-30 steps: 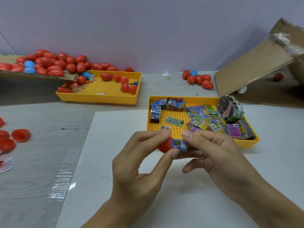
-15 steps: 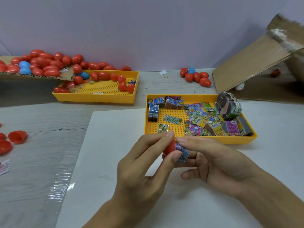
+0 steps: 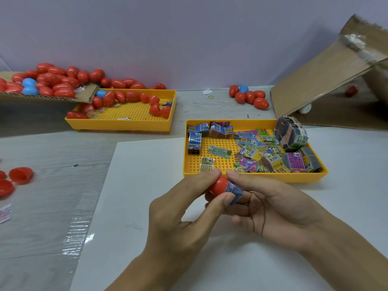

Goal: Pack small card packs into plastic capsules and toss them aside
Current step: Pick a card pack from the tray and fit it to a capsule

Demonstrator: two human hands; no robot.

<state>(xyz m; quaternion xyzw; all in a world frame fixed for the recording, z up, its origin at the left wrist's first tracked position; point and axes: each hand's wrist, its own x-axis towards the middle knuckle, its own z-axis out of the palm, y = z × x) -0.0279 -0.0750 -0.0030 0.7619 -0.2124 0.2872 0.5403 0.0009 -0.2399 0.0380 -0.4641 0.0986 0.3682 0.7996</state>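
Roughly centre-front on the desk (image 3: 52, 206), over the white sheet (image 3: 147, 185) and just off the near edge of the yellow card tray (image 3: 252, 177), both hands work one capsule. Largest first: left hand (image 3: 180, 215) comes up from the near edge, thumb and forefinger curled and clamped round the red capsule half (image 3: 218, 185). Right hand (image 3: 279, 208) lies palm up beside it, forefinger over the top of the shell, the other fingers loosely curled under, touching the card pack (image 3: 234, 193); whether it pinches or just pushes, cannot tell. Pack is part-way in, its blue printed end sticking out of the shell mouth toward the right hand.

Handling, as a judgement: shell looks like thin hard plastic, light, smooth and a bit slippery, likely to squirt out if squeezed on the dome, so hold it round the widest band near the rim, as the left hand does. Pack looks light, foil-wrapped, bendy; it will crumple or jam if pushed at a corner, so press square on its exposed end. Nothing fragile.

Smaller bits: more loose packs (image 3: 252, 152) sit in the tray's far-right part; open spare halves (image 3: 21, 175) lie at the desk's left edge; closed capsules (image 3: 249, 96) sit by the far edge.
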